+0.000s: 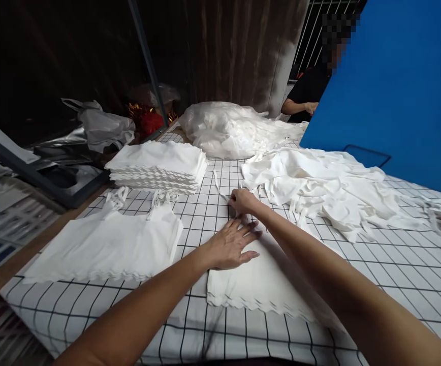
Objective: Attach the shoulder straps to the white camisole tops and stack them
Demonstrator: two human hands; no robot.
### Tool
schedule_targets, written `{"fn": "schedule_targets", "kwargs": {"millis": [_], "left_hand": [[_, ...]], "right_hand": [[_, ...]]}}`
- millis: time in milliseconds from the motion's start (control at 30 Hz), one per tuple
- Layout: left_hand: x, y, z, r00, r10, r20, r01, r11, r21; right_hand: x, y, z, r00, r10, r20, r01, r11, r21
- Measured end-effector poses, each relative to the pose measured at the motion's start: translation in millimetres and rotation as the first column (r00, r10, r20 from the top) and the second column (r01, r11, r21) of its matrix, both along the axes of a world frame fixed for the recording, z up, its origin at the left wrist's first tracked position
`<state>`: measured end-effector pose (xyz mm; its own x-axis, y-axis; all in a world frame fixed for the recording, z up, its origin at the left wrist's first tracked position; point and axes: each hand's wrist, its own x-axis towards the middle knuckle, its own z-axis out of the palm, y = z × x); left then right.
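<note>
On the gridded table (396, 284), a white top (258, 284) is pressed flat by the open left hand (230, 246); its strap (220, 189) is pinched by the right hand (243, 201). Folding under way; strap to be tucked in.

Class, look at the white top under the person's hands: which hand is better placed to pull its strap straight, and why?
Probably the right hand: its fingers are already at the strap near the top's upper edge. The left hand lies flat on the white top, pinning it.

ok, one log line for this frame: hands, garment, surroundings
left hand: flat on white camisole | right hand: pinching its strap | beside: folded stack, loose pile | surface: grid tablecloth
</note>
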<state>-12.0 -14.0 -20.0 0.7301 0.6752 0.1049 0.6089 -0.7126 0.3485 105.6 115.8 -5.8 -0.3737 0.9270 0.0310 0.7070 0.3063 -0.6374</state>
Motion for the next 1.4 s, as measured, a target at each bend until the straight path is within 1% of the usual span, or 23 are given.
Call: {"fn": "schedule_targets", "kwargs": {"millis": [100,167,233,300,333,400,467,533,567,600,633,700,733,767,833,900,967,1067,1133,1167,1267,1333,1400], "left_hand": [[-1,2,-3.0,1.000,0.008,-0.011,-0.008,0.999,-0.039],[-1,4,-4.7,1.000,0.011,-0.013,-0.012,0.998,-0.057],[0,5,-5.6,1.000,0.020,-0.002,-0.020,0.997,-0.078],[0,6,-5.6,1.000,0.022,0.012,-0.021,0.995,-0.099],[0,6,-5.4,1.000,0.014,0.009,-0.013,0.994,-0.105],[0,6,-4.8,1.000,-0.015,-0.021,0.013,0.994,-0.105],[0,6,-3.8,0.997,-0.036,-0.072,0.028,0.994,-0.110],[1,6,-2.1,0.994,-0.026,-0.106,0.013,0.993,-0.117],[2,5,-1.0,0.993,-0.018,-0.114,0.004,0.993,-0.119],[2,5,0.2,0.993,-0.011,-0.118,-0.003,0.993,-0.117],[3,5,1.3,0.993,-0.006,-0.116,-0.007,0.994,-0.113],[4,4,2.4,0.995,-0.008,-0.101,-0.002,0.995,-0.102],[4,4,2.1,0.996,-0.012,-0.093,0.003,0.996,-0.092],[4,4,1.3,0.996,-0.015,-0.088,0.008,0.997,-0.080],[4,4,-1.5,0.996,-0.020,-0.087,0.016,0.999,-0.048],[3,5,-4.0,0.995,-0.018,-0.098,0.015,1.000,-0.023],[3,5,-4.5,0.994,-0.022,-0.107,0.021,1.000,-0.016],[3,5,-1.5,0.994,-0.037,-0.107,0.037,0.999,-0.003],[3,5,0.4,0.993,-0.048,-0.105,0.049,0.999,0.001],[3,5,0.7,0.993,-0.049,-0.104,0.049,0.999,-0.002],[3,6,-0.9,0.994,-0.035,-0.106,0.032,0.999,-0.031],[3,6,-2.4,0.993,-0.019,-0.118,0.014,0.999,-0.044],[4,7,-3.0,0.991,-0.016,-0.133,0.010,0.999,-0.048]], "right_hand": [[13,-10,22.6,0.990,0.098,-0.102,-0.111,0.986,-0.128],[32,-31,45.8,0.938,0.236,-0.253,-0.286,0.940,-0.186],[55,-65,70.6,0.837,0.422,-0.349,-0.504,0.843,-0.188],[76,-106,92.3,0.747,0.600,-0.287,-0.658,0.730,-0.185],[85,-127,101.1,0.707,0.653,-0.273,-0.706,0.679,-0.202],[99,-162,114.0,0.687,0.681,-0.254,-0.726,0.653,-0.215],[108,-182,120.2,0.677,0.694,-0.246,-0.736,0.634,-0.239],[114,-183,119.0,0.681,0.685,-0.259,-0.732,0.625,-0.270],[116,-177,115.2,0.706,0.651,-0.279,-0.709,0.648,-0.280],[117,-167,109.1,0.751,0.586,-0.304,-0.658,0.699,-0.280],[116,-155,100.8,0.808,0.489,-0.329,-0.576,0.772,-0.269],[109,-126,78.4,0.906,0.234,-0.354,-0.331,0.912,-0.243],[103,-111,65.5,0.935,0.102,-0.339,-0.187,0.955,-0.230],[96,-97,52.4,0.955,-0.008,-0.296,-0.067,0.968,-0.241],[80,-75,28.5,0.967,-0.139,-0.213,0.057,0.935,-0.351],[66,-64,11.9,0.954,-0.192,-0.229,0.064,0.879,-0.473],[59,-62,5.1,0.930,-0.218,-0.297,0.027,0.845,-0.534],[63,-74,12.1,0.912,-0.192,-0.361,-0.037,0.840,-0.542],[75,-90,25.5,0.914,-0.065,-0.400,-0.172,0.832,-0.528],[83,-100,34.0,0.909,0.038,-0.416,-0.270,0.813,-0.515],[108,-130,61.2,0.832,0.350,-0.431,-0.539,0.698,-0.473],[124,-148,76.7,0.782,0.455,-0.426,-0.619,0.646,-0.447],[136,-159,87.0,0.743,0.510,-0.434,-0.667,0.618,-0.416]]}}
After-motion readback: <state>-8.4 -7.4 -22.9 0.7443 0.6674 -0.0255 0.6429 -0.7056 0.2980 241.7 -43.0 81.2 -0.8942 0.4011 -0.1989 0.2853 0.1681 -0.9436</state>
